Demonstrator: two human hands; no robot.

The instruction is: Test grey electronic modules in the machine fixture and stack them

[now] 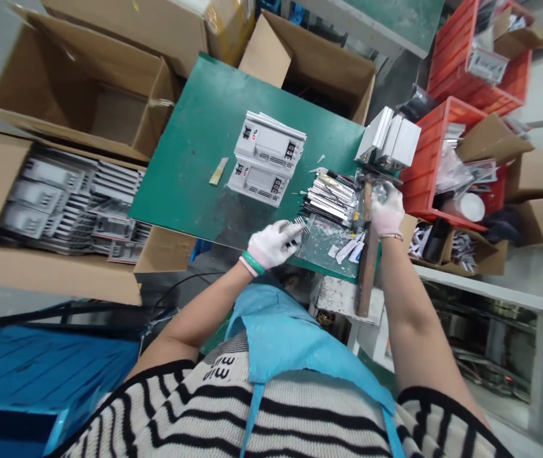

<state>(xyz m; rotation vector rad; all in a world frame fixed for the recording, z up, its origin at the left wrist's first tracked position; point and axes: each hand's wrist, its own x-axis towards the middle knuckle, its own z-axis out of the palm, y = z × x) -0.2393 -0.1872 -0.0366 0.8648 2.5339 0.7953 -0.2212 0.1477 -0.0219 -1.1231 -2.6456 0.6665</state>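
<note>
Slim silver-and-dark strips [301, 222] sit pinched in the white-gloved left hand [271, 245], near a loose pile of long silver strips [331, 198] between both hands, while the white-gloved right hand [388, 215], whose grip I cannot tell, is at crumpled clear plastic [379, 191] beside a long brown bar [369, 267].

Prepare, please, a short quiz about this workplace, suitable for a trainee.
1. Multiple choice: Which wrist wears the green band? (a) left, (b) right, (c) both.
2. True or false: In the picture, the red crates stand to the right of the nearest green tabletop.
3. Fill in: The left hand, in a ____ glove, holds a small striped part.

Key: 1 (a); 2 true; 3 white.
</note>
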